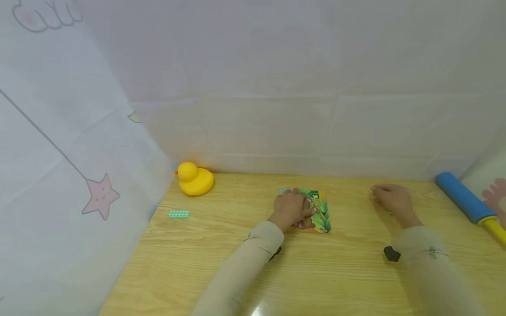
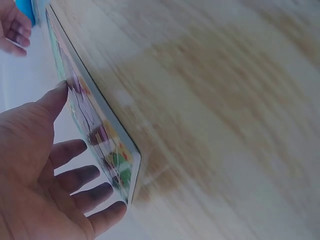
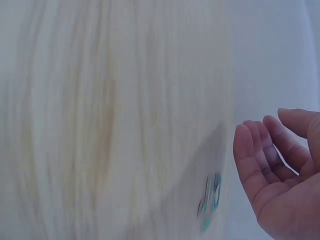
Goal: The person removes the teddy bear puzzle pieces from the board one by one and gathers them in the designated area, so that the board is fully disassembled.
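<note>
A flat, colourful picture board [image 1: 323,218], printed with leaves and a cartoon scene, lies on the wooden table. Spread over its left part is my left hand [image 1: 290,208], fingers extended and touching the board. In the left wrist view this hand [image 2: 65,160] has its thumb on the printed face and its fingers along the edge. My right hand [image 1: 394,200] hovers to the board's right with loosely bent fingers, and nothing shows in it in the right wrist view. Just below that hand lies a small green-and-white piece [image 3: 210,200], blurred and partly hidden from the head camera.
A yellow rubber duck [image 1: 195,180] sits at the table's back left. In front of it lies a small mint-green dotted strip [image 1: 179,214]. A blue foam tube with a yellow handle [image 1: 465,198] lies at the right. White printed sheeting [image 1: 254,130] rises behind the table.
</note>
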A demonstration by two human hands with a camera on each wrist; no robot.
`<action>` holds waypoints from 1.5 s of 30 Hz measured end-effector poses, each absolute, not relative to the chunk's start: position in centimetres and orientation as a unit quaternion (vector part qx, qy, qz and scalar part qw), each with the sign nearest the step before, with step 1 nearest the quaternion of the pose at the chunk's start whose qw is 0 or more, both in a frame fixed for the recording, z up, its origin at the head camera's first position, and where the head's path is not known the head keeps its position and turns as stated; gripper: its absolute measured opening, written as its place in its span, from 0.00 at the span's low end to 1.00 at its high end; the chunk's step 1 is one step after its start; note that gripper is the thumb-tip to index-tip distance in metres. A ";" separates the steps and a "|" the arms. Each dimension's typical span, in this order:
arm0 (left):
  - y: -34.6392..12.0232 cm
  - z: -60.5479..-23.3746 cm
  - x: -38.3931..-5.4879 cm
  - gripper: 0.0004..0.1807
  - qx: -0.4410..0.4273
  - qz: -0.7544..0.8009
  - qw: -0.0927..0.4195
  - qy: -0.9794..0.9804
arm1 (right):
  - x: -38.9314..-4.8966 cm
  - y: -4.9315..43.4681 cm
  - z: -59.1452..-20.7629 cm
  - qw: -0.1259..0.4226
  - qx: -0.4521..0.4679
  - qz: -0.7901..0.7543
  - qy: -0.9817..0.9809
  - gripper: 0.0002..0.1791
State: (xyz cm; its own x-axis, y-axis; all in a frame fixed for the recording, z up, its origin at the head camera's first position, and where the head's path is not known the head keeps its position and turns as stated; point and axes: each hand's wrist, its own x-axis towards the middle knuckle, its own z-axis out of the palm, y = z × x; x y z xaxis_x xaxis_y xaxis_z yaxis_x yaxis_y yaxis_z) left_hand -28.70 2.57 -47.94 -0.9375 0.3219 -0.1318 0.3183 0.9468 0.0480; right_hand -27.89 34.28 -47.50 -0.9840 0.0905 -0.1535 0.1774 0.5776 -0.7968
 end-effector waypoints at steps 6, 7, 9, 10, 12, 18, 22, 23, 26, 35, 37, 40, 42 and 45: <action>2.0 -48.5 -28.8 0.43 0.162 0.022 0.074 0.984 | -29.1 30.5 -47.5 0.077 0.052 -0.489 0.867 0.34; 1.8 -48.6 -28.8 0.44 0.159 0.025 0.077 0.984 | -29.2 30.0 -47.5 0.080 0.050 -0.493 0.865 0.33; 1.6 -48.7 -28.9 0.46 0.154 0.028 0.082 0.984 | -29.5 29.1 -47.3 0.082 0.048 -0.493 0.865 0.32; 1.4 -48.7 -28.9 0.47 0.152 0.028 0.081 0.985 | -29.6 28.6 -47.3 0.083 0.047 -0.492 0.865 0.31; 1.1 -48.6 -29.0 0.49 0.146 0.032 0.080 0.986 | -29.8 27.7 -47.1 0.086 0.043 -0.486 0.869 0.30; 0.4 -48.5 -29.2 0.49 0.139 0.038 0.083 0.986 | -30.1 25.1 -47.0 0.097 0.023 -0.464 0.880 0.27; 0.0 -48.5 -29.2 0.47 0.134 0.032 0.086 0.987 | -30.2 23.6 -47.3 0.101 0.004 -0.464 0.880 0.25; 0.0 -48.4 -29.2 0.46 0.134 0.031 0.086 0.987 | -30.3 23.3 -47.4 0.101 0.000 -0.463 0.881 0.25; -0.2 -48.5 -29.2 0.46 0.133 0.032 0.086 0.987 | -30.5 22.4 -47.6 0.101 -0.002 -0.459 0.882 0.23; -0.3 -48.6 -29.1 0.49 0.121 0.026 0.086 0.989 | -30.5 20.2 -47.7 0.100 -0.011 -0.415 0.904 0.21; -0.3 -48.6 -29.1 0.48 0.117 0.021 0.086 0.989 | -30.4 20.0 -47.7 0.100 -0.019 -0.403 0.909 0.21; -0.4 -48.6 -29.0 0.47 0.112 0.020 0.088 0.990 | -30.5 19.7 -47.9 0.103 -0.022 -0.389 0.915 0.20; -0.4 -48.6 -28.9 0.47 0.110 0.021 0.090 0.990 | -30.5 19.6 -48.0 0.102 -0.030 -0.374 0.921 0.19; -0.3 -48.6 -28.9 0.47 0.107 0.026 0.088 0.990 | -30.6 19.5 -48.1 0.095 -0.032 -0.350 0.931 0.19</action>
State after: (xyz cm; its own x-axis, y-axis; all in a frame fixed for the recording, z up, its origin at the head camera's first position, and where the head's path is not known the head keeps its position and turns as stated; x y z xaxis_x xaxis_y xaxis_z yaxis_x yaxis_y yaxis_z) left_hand -28.86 -0.31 -48.56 -0.9618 0.2161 -0.1680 0.2069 0.9758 0.0704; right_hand -30.63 19.48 -48.09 -0.9797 -0.1269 -0.1549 0.0067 0.7525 -0.6586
